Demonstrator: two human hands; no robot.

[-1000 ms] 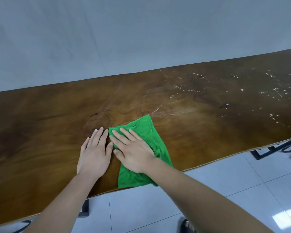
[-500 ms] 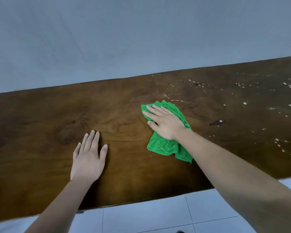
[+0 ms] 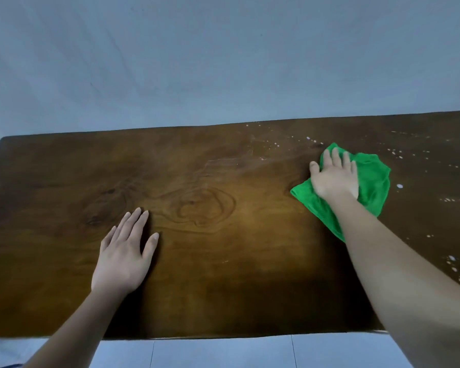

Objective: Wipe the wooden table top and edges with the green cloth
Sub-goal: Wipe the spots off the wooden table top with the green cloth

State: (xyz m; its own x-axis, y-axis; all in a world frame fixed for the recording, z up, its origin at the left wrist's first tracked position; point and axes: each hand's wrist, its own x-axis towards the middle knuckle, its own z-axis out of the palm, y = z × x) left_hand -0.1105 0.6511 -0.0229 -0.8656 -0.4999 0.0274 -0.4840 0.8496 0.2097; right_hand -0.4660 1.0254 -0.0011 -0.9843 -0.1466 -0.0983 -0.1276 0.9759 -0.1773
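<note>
We're seeing a grey wall point(image 3: 223, 62) running behind everything. The wooden table point(image 3: 223, 282) is filling the frame under both hands, and tiled floor point(image 3: 223, 351) is showing past its near edge, below the forearms. The left hand point(image 3: 122, 258) is lying flat on bare wood, fingers straight and together, thumb out, holding nothing. The right hand point(image 3: 335, 176) is reaching well to the right of the left one and further back. It's pressing palm-down on the green cloth point(image 3: 372, 181), fingers extended, not curling round it. The cloth is sitting bunched under that palm, sticking out to its right and trailing back beside the forearm. White specks point(image 3: 399, 186) are lying scattered right of and beyond the right hand.
</note>
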